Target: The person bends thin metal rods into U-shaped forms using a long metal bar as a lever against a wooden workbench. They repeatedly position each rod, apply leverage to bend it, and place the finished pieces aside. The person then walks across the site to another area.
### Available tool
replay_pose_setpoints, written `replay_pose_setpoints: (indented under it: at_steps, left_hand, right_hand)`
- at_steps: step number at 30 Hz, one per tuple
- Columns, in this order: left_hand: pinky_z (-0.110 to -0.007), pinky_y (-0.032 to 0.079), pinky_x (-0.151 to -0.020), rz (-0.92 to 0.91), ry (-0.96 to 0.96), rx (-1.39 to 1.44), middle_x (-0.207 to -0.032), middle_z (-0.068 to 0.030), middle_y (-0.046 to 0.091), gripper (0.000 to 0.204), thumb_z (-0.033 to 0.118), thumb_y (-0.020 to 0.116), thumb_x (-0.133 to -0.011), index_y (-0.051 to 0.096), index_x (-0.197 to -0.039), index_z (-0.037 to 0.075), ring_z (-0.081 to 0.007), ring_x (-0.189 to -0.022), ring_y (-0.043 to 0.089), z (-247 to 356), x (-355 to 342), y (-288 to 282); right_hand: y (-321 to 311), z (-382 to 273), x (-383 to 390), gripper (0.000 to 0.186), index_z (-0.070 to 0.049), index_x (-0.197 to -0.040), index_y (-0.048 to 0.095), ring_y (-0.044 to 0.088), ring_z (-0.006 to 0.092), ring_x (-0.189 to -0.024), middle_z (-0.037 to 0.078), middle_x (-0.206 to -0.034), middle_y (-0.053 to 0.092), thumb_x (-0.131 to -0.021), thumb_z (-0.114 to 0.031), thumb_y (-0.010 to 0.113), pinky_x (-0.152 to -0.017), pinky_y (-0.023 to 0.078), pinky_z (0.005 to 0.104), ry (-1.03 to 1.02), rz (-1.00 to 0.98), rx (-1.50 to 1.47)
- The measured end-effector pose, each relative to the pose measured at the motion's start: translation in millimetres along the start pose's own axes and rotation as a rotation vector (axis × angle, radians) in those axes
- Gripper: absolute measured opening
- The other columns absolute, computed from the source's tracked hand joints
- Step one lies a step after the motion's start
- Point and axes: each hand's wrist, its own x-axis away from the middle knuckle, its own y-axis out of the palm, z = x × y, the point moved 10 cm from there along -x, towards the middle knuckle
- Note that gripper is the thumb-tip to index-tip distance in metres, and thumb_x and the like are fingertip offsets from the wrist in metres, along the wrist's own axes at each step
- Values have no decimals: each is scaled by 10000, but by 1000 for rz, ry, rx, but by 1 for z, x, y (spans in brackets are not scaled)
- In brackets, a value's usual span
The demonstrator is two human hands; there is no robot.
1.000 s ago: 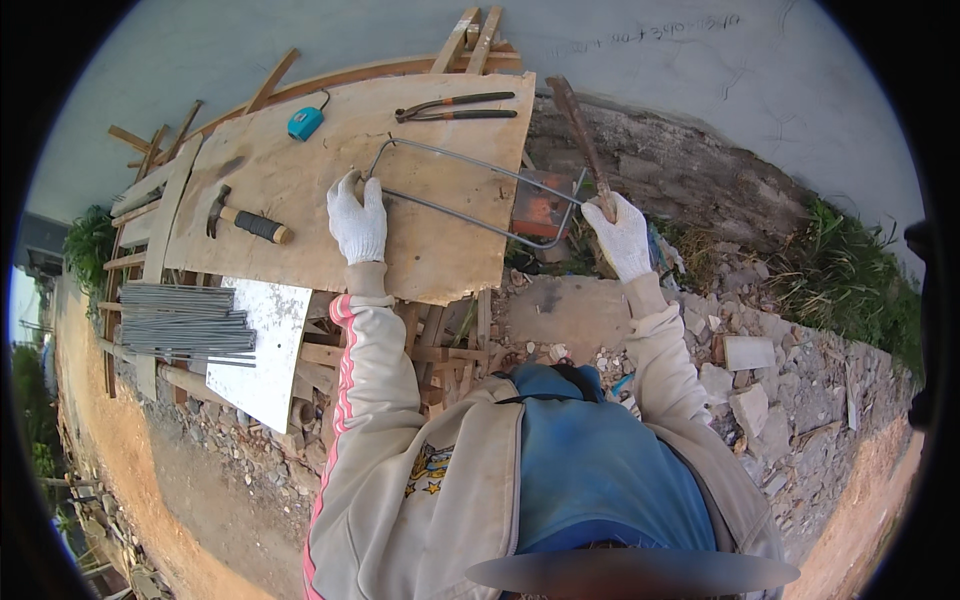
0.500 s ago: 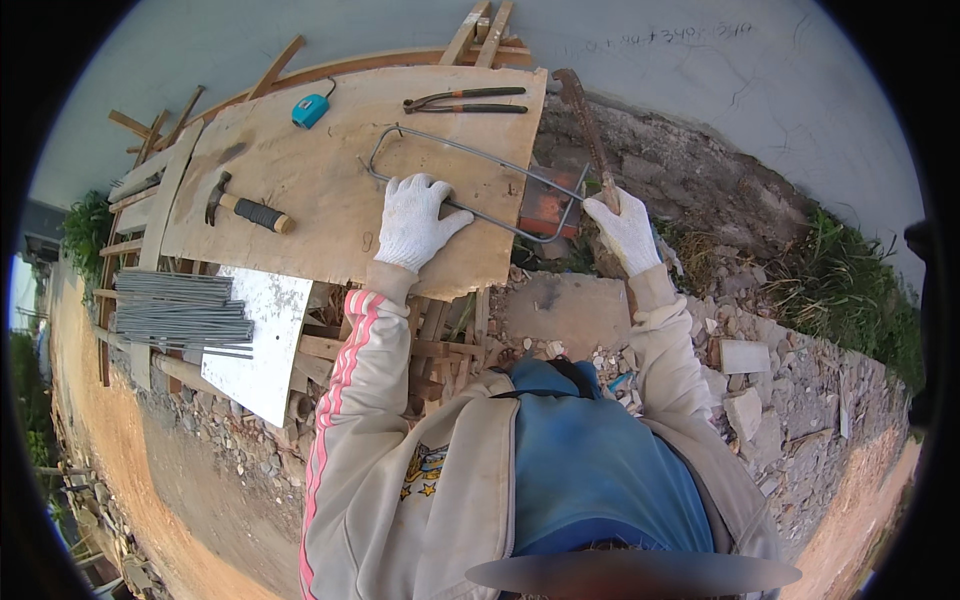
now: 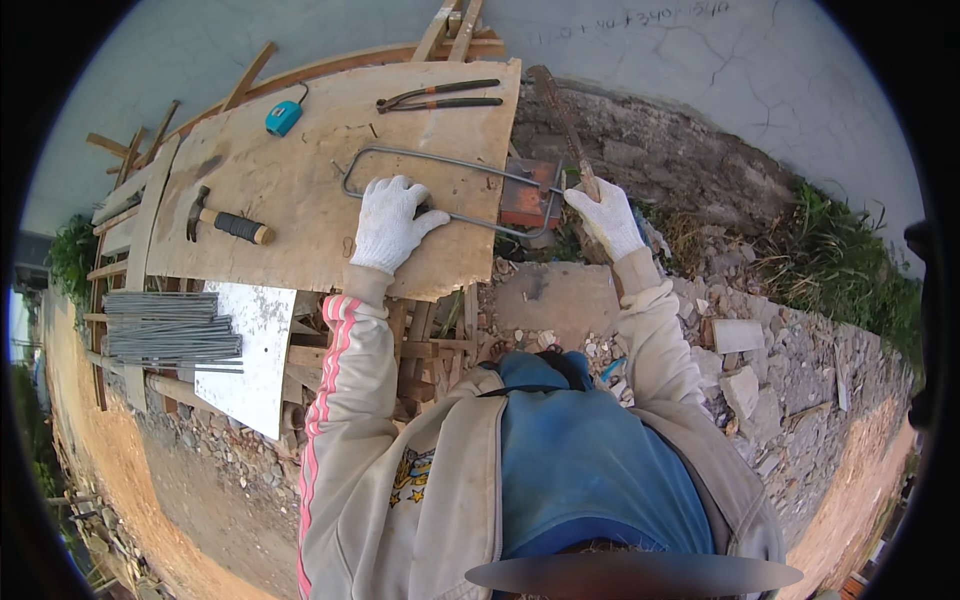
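Left hand (image 3: 392, 222) shifted right, over bent rod (image 3: 436, 158).
I can't tell its grip; right hand (image 3: 606, 220), beside rod, clasps rusty bar (image 3: 565, 125).

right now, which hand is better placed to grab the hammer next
Probably the left hand: it is nearer the hammer, though it lies over the bent rod. The right hand is farther off, gripping a rusty bar.

left hand (image 3: 392, 222): gloved, back upward, thumb spread from fingers | right hand (image 3: 610, 222): gloved, fingers curled in a grip | left forearm (image 3: 355, 340), right forearm (image 3: 650, 315): sleeved, reaching forward
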Motion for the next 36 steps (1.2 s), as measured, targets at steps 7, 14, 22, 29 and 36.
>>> replay_pose_setpoints:
  at_steps: [7,14,22,29,36]
  left_hand:
    - [-480,471,-951,125,-80,106,-1065,-161,647,464,490,762,-841,712,-1020,65,-382,-1049,605,-19,9,2]
    - [-529,393,-1087,79,-468,-289,-1330,-270,589,812,643,618,-916,606,-1291,-77,-431,-1257,536,-56,-26,35]
    - [-529,324,-1147,95,-483,-245,-1443,-293,522,933,688,612,-889,544,-1369,-109,-434,-1351,472,-58,-36,45]
    - [-575,289,-1146,32,-537,-325,-1482,-267,510,1073,801,599,-825,525,-1402,-100,-404,-1398,447,-54,-38,51]
    - [-603,282,-1127,8,-569,-394,-1476,-266,517,1142,843,595,-789,508,-1419,-105,-393,-1378,463,-55,-39,54]
  right_hand:
    - [3,2,-2,348,21,-1038,703,578,160,-741,80,-829,673,-921,-303,753,-710,480,345,-83,64,52]
    - [2,-8,6,321,6,-1056,701,594,194,-781,97,-858,683,-954,-297,729,-748,488,348,-177,125,128]
    - [2,-7,12,339,5,-1064,693,592,233,-765,131,-852,678,-955,-315,725,-748,491,371,-144,174,176]
    - [1,-16,12,384,12,-1060,668,614,262,-780,182,-864,662,-951,-352,725,-742,491,392,-175,79,202]
    - [-70,-8,33,399,14,-1143,637,603,260,-826,164,-884,641,-996,-355,675,-782,478,376,-110,-75,252]
